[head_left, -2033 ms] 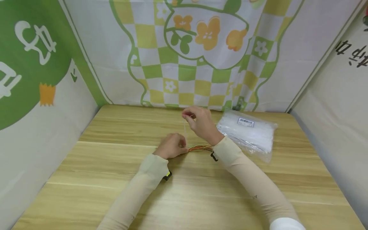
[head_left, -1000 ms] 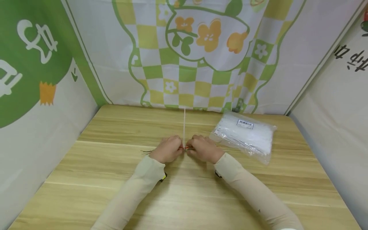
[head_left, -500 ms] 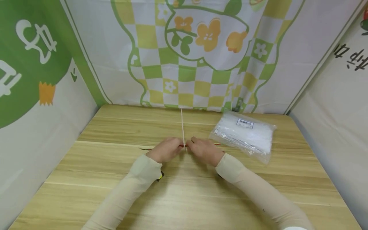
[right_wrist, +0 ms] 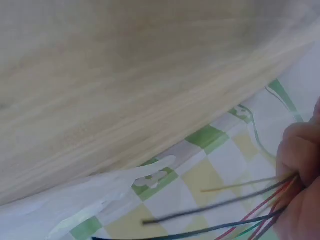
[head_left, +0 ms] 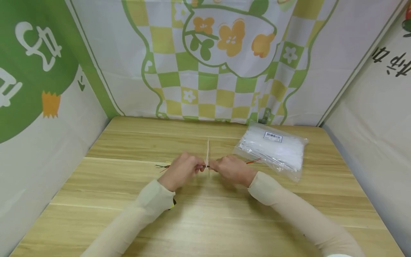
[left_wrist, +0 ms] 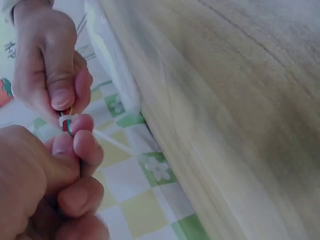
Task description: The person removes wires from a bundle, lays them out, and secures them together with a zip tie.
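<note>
A thin bundle of coloured wires (head_left: 253, 161) runs sideways between the two hands, over the middle of the table. My left hand (head_left: 181, 169) pinches it on one side, thumb against curled fingers, and my right hand (head_left: 235, 170) grips it on the other. Between the fingertips a white cable tie (head_left: 208, 151) circles the bundle, its tail pointing away from me. The left wrist view shows the tie's loop (left_wrist: 66, 119) around the wires close to both thumbs. Loose wire ends (right_wrist: 220, 203) fan out past my right hand, in black, red, yellow and green; others stick out beyond the left.
A clear plastic bag of white cable ties (head_left: 273, 151) with a barcode label lies at the back right of the wooden table (head_left: 205, 221). The right-hand wire ends overlap its near corner in the head view. A patterned curtain (head_left: 224, 82) hangs behind the table.
Two seconds ago my right hand was raised, holding the tie's end; it has come down onto the wires. Since then, the hands have shifted slightly apart and the tie's tail looks shorter.
</note>
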Available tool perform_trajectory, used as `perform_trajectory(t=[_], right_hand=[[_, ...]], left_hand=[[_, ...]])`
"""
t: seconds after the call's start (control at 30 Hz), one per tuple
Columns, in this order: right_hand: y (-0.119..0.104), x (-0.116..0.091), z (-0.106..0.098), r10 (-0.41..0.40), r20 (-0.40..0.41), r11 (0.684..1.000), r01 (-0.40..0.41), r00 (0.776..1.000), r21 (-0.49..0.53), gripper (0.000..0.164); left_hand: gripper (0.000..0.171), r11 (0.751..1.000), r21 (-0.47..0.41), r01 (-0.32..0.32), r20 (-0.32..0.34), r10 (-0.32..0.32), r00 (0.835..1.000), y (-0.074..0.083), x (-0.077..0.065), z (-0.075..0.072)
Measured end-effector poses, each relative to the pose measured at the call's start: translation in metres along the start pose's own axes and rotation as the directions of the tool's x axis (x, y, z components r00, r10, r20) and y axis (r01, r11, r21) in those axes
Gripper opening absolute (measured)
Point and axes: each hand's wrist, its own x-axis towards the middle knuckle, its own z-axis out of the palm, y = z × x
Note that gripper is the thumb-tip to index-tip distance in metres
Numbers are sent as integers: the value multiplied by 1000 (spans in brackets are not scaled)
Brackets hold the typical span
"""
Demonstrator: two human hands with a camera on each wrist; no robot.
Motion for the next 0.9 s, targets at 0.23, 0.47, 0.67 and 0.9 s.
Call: perform_trajectory(t=[0.23, 0.47, 0.67, 0.9], right_hand=[[2, -5, -13, 10, -1, 996, -10, 1000, -85, 19], [10, -16, -15, 36, -77, 976, -51, 996, -212, 22], [15, -21, -14, 0, -74, 990, -10, 997, -144, 30], [18, -27, -18, -11, -66, 994, 4, 998, -109, 28]], left_hand=[[32, 971, 240, -17, -8, 20, 1000, 6, -3, -3], [39, 953, 301, -26, 24, 20, 1000, -9, -9, -13], [44, 933, 353, -72, 24, 68, 997, -18, -22, -14], [47, 928, 367, -67, -3, 73, 997, -23, -26, -16]])
